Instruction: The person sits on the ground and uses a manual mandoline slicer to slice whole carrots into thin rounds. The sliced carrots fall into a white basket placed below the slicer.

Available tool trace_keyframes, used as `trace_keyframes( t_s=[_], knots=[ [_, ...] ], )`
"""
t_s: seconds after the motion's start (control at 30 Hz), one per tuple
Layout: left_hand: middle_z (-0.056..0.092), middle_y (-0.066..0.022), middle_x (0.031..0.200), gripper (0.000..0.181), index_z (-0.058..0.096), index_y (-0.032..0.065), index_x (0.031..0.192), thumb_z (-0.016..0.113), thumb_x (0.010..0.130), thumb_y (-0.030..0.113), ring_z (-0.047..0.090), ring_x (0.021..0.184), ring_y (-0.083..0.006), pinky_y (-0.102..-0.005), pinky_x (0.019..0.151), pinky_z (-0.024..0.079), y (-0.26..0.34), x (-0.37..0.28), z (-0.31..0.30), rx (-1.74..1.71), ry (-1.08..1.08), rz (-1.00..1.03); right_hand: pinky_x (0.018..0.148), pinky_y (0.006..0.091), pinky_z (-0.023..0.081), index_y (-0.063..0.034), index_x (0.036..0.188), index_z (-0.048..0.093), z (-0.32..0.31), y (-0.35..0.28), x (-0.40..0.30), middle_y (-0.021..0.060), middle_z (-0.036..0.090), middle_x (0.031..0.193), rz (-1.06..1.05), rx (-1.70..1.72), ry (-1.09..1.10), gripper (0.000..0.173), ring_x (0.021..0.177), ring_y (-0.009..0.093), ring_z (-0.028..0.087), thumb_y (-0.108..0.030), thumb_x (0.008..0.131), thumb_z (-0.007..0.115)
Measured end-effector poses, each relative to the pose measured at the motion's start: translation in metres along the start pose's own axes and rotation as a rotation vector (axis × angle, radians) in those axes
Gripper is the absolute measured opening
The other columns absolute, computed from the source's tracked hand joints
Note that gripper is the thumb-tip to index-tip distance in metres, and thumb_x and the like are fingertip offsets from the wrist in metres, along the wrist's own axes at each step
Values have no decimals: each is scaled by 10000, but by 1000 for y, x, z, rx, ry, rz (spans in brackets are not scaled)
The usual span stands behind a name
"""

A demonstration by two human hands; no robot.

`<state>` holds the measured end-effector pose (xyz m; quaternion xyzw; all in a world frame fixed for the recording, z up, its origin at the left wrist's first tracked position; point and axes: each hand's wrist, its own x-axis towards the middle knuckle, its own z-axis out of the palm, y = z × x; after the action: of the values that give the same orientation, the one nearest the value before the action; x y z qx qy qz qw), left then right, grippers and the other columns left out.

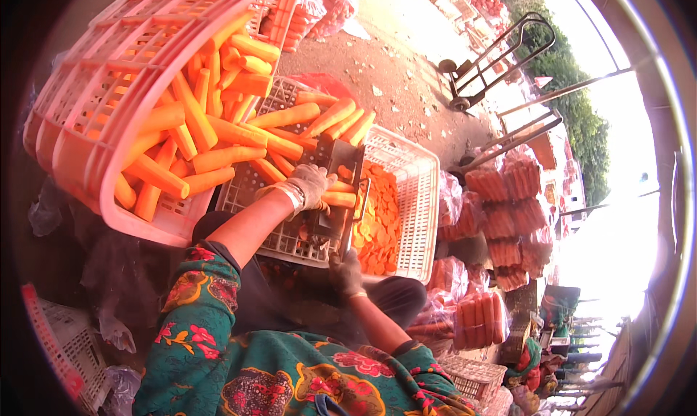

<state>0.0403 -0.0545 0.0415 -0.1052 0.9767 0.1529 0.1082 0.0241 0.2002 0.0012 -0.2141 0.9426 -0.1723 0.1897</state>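
My left hand (311,187), in a thin glove, lies over peeled carrots (338,199) and holds them against a metal slicer (344,163). The palm side is hidden. Lower down, my right hand (346,274), also gloved, is closed around the near end of the slicer's long blade bar, beside a metal loop handle (364,199). Whole peeled carrots (288,115) lie around the slicer on an upturned plastic crate (239,190). Round carrot slices (378,214) fill part of a white plastic basket (416,220) right of the blade.
A large pink basket (111,160) of peeled carrots leans at the left. Bagged carrots (503,220) are stacked at the right, near a hand truck (490,67). Another crate (71,340) stands at the lower left. Scraps litter the ground beyond.
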Motion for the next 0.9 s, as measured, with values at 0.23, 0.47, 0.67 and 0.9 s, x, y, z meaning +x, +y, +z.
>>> trace_keyframes(
  t_s=[0.23,0.47,0.67,0.9],
  knots=[
    [540,-130,1304,845,430,166,1428,713,750,583,518,1225,-311,-435,981,439,0,-3,-2,-68,23,36,555,395,480,-49,840,573,-13,12,12,143,592,676,-88,289,-83,208,609,300,611,-253,869,604],
    [512,-121,1341,767,381,169,1466,682,828,471,503,1237,-283,-412,986,438,14,0,-9,-55,-41,54,495,327,473,-48,925,574,-32,3,3,92,562,622,-163,308,-30,236,526,215,573,-281,888,584],
    [523,-101,1330,861,352,175,1479,691,787,558,509,1224,-297,-428,980,436,5,0,-2,-44,-45,34,487,362,460,-24,880,567,-15,11,23,96,560,612,-64,231,-128,201,520,226,563,-224,868,580],
    [579,-114,1234,745,495,129,1330,744,744,515,550,1164,-298,-444,915,457,18,16,-1,-64,49,59,490,338,490,-16,937,559,-8,11,6,106,603,664,-207,-33,191,221,568,218,633,-225,865,561]
  ],
)
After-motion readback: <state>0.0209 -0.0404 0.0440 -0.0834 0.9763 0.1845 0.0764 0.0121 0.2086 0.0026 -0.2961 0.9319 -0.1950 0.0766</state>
